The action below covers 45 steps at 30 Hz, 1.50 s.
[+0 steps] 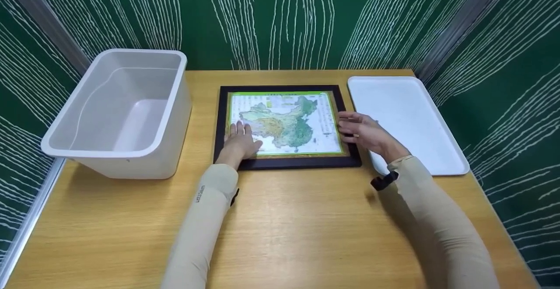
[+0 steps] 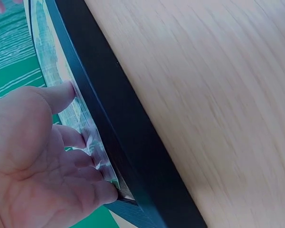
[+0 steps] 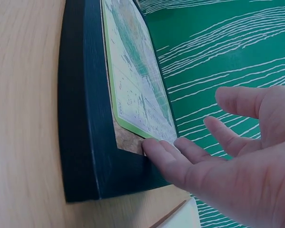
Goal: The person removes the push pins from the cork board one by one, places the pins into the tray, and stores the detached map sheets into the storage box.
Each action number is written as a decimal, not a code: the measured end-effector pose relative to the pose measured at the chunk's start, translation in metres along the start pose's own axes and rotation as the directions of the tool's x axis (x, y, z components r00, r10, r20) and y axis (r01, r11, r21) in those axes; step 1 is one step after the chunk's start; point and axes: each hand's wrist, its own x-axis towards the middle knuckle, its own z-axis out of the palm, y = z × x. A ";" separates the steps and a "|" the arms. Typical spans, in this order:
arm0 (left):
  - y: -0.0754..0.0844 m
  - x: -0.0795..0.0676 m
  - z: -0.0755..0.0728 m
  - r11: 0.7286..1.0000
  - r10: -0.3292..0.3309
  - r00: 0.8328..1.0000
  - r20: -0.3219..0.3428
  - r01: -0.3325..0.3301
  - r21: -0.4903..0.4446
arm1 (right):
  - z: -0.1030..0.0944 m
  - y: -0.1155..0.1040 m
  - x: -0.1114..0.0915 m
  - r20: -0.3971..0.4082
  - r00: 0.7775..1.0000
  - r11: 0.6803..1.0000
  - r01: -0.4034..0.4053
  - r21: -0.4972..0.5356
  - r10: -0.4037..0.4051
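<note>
A colourful map sheet with a green border lies inside a black picture frame on the table. Brownish backing shows around the sheet at the frame's right side. My left hand rests on the map's lower left part, fingers spread and nearly straight. In the left wrist view, the left hand has its fingertips on the map's glossy surface, beside the frame's black edge. Over the frame's right side is my right hand, fingers extended. The right wrist view shows the right hand with lower fingertips at the map's corner.
A deep white plastic tub stands left of the frame. To the right lies a shallow white tray, partly beneath the right forearm in the head view. Green walls with white streaks enclose the wooden table at the back and sides.
</note>
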 end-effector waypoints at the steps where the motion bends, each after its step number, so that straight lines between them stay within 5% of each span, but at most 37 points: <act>1: 0.000 0.000 0.000 1.000 -0.001 1.000 0.000 0.001 -0.003 | 0.000 0.001 0.000 -0.001 1.000 1.000 0.003 -0.003 -0.003; 45: 0.000 0.001 0.002 1.000 -0.007 1.000 0.003 0.007 -0.020 | -0.001 0.009 0.008 -0.062 0.998 0.999 -0.012 0.035 0.014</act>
